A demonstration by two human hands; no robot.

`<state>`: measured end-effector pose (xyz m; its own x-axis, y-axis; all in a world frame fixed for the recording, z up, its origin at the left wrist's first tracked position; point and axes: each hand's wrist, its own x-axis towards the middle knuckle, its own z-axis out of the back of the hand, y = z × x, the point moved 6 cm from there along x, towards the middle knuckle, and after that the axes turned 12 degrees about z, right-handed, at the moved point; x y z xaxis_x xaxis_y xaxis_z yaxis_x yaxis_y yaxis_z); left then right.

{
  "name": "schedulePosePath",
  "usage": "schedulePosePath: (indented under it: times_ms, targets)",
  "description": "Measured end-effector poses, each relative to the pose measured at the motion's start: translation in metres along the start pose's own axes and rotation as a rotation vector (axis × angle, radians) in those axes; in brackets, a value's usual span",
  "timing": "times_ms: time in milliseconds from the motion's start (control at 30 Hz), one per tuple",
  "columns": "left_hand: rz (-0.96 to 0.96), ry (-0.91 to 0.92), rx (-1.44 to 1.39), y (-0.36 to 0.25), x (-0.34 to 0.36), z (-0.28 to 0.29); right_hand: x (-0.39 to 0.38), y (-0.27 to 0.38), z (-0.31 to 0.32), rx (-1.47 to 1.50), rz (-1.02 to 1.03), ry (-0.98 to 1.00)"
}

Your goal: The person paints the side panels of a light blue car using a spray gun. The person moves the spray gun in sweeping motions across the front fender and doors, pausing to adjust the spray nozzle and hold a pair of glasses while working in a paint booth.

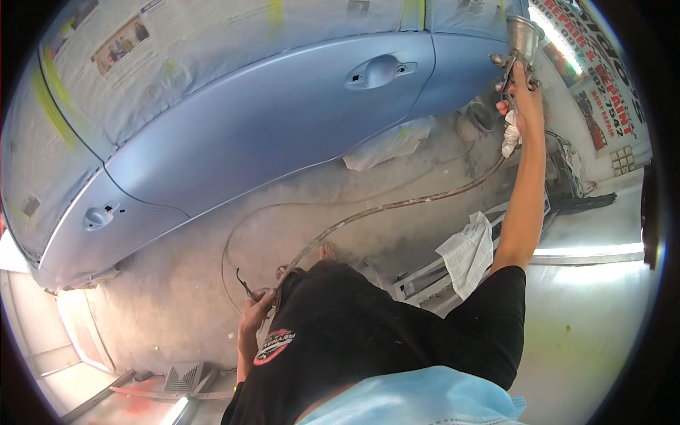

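At the upper right my right hand (524, 99) is closed around the handle of a metal spray gun (524, 39), whose silvery cup stands on top. White wrapping (510, 134) covers the lower end of the grip, where an air hose (397, 205) joins it. The gun is beside the right end of a blue car side (283, 120). Low down, near my body, my left hand (258, 306) is closed on the hose, and a dark thin piece sticks up by its fingers. The car's upper part is masked with newspaper (191, 42) and yellow-green-marked tape.
The hose loops over the dusty concrete floor (170, 276) by my feet. Right of me, a newspaper sheet (467, 253) hangs over a metal frame. A printed banner (595, 64) covers the right wall. A ridged square object (183, 377) lies at the lower left.
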<state>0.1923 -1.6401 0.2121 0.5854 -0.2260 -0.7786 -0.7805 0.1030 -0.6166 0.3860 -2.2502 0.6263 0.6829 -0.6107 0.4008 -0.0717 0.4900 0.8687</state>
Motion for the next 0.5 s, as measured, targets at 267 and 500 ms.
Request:
schedulePosePath:
  times_ms: [267, 500]
  targets:
    - [0.107, -0.107, -0.084, 0.084, 0.005, 0.088, -0.131, 0.096, -0.142, 0.159, -0.061, 0.360]
    - [0.128, -0.122, -0.326, 0.159, -0.043, 0.194, -0.300, 0.210, -0.338, 0.410, 0.071, 0.767]
